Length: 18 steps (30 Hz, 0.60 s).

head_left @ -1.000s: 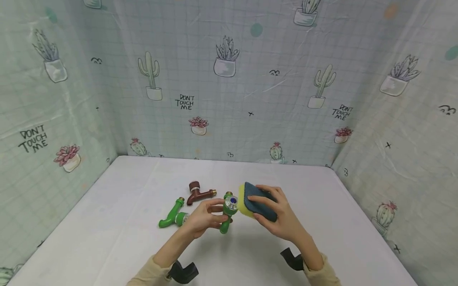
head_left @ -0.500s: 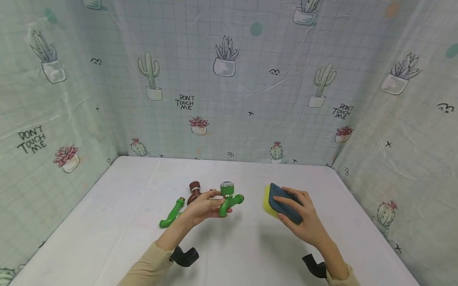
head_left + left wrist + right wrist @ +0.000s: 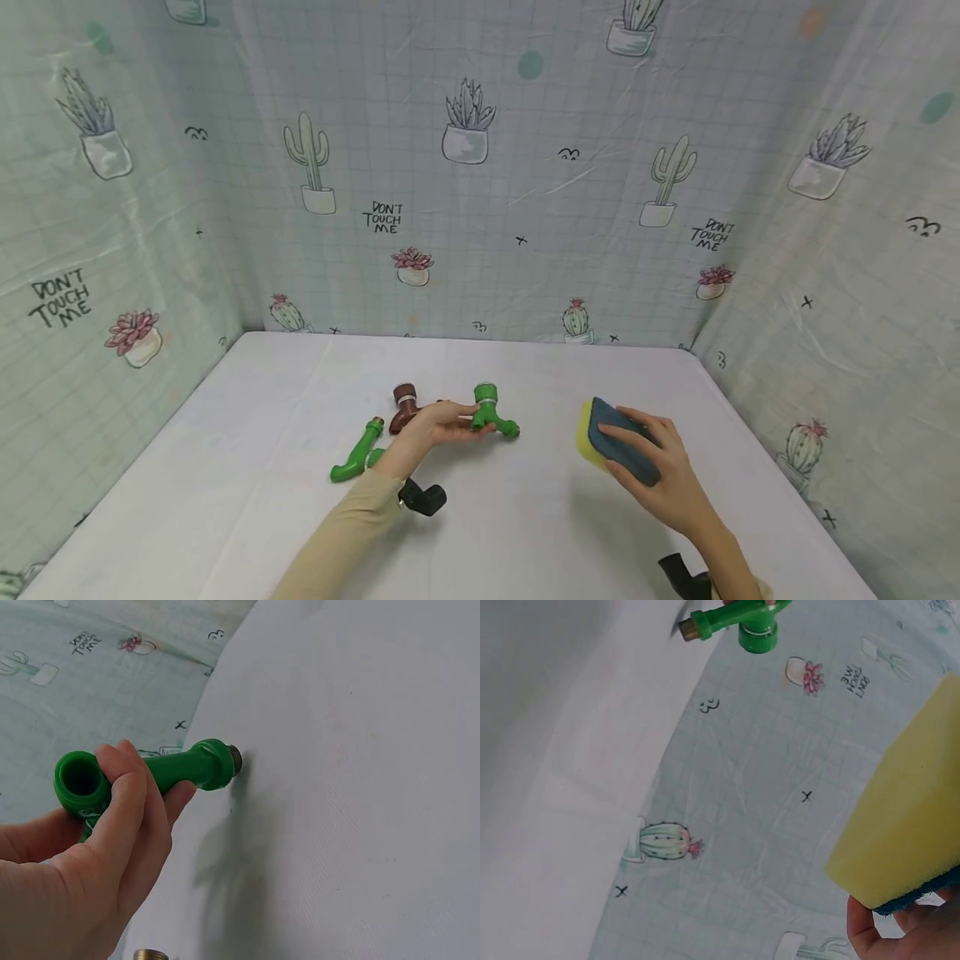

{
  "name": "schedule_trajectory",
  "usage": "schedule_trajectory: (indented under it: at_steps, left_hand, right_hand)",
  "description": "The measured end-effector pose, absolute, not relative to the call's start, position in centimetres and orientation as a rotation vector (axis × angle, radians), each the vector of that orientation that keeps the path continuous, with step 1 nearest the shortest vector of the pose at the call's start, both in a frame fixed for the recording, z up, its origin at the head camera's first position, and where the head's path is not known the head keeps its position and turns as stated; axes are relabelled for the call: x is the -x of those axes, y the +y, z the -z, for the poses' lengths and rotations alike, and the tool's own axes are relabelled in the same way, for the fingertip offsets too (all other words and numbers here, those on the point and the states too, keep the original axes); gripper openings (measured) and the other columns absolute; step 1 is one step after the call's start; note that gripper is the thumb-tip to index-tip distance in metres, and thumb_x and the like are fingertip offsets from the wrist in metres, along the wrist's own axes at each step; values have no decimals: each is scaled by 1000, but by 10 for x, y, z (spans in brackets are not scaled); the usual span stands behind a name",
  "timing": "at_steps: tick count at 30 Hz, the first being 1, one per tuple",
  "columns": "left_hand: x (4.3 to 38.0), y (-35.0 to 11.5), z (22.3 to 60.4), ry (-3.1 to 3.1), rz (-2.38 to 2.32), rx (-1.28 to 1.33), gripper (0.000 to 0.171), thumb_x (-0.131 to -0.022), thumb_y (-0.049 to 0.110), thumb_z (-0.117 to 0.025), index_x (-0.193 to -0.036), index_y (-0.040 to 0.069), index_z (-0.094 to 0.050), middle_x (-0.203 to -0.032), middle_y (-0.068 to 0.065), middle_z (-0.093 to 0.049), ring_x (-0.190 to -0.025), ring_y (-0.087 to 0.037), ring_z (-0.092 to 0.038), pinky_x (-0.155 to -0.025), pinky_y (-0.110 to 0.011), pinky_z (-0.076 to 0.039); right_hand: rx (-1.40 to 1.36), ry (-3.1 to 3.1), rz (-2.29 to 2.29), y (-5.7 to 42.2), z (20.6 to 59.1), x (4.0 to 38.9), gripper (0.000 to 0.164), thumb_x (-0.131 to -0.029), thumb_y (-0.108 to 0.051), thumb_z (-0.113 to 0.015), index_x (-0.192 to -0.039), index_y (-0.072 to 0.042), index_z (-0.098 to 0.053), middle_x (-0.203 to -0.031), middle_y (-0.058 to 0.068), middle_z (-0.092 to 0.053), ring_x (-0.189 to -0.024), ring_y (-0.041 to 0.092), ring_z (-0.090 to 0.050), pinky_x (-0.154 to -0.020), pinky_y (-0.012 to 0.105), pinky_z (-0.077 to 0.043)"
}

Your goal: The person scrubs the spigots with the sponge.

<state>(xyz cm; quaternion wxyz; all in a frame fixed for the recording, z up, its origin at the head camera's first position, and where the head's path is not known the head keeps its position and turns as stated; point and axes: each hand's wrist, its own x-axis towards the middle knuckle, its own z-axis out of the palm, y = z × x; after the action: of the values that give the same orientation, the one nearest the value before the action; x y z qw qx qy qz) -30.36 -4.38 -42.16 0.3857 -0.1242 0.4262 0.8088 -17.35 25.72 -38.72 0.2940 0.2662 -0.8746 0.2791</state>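
My left hand grips a green faucet above the middle of the white table. In the left wrist view its fingers curl round the faucet's body, with the hollow spout end facing the camera and the threaded brass end pointing right. Well to the right, my right hand holds a yellow sponge with a dark blue scouring side, raised over the table. The right wrist view shows the sponge's yellow face with fingertips along its blue edge. The sponge and the held faucet are apart.
A second green faucet lies on the table left of my left forearm, which partly covers it. Behind my left hand a brown faucet lies partly hidden. A cactus-print cloth walls the back and sides.
The sponge moved away from the faucet to the right with my right hand. My left hand turned the faucet and carried it slightly away from me, covering more of the brown faucet.
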Motion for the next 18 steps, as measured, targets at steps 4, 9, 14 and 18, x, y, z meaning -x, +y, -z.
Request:
schedule_trajectory:
  at_steps: [4,9,14,18]
  left_hand:
    - [308,-44,425,1013,-2086,397,39,-95,10,-39,-129,-5,-28,-127,-27,-35,-88,-22,-52,-78,-19,-50]
    - [332,-36,451,981,-2113,537,39,-95,11,-39,-130,-2,-29,-134,-27,-31,-106,-25,-49,-88,-20,-46]
    - [408,-45,560,947,-2150,504,43,-86,7,-56,-125,4,-40,-119,-28,-43,-105,-34,-53,-86,-30,-49]
    - [409,-46,568,1005,-2203,459,51,-83,8,-61,-128,5,-37,-120,-32,-40,-104,-37,-52,-85,-33,-50]
  right_hand:
    - [-713,-2320,-740,255,391,174,50,-67,-9,-75,-112,-23,-61,-125,11,-49,-110,13,-35,-79,36,-35]
    - [-724,-2318,-751,249,391,175,49,-67,-10,-76,-112,-24,-62,-126,10,-49,-110,14,-36,-81,36,-35]
    - [-737,-2331,-750,244,389,175,48,-68,-13,-76,-113,-25,-61,-127,9,-48,-110,15,-36,-82,38,-35]
    - [-740,-2334,-731,243,390,175,49,-68,-13,-75,-113,-25,-61,-126,9,-48,-109,15,-36,-80,39,-36]
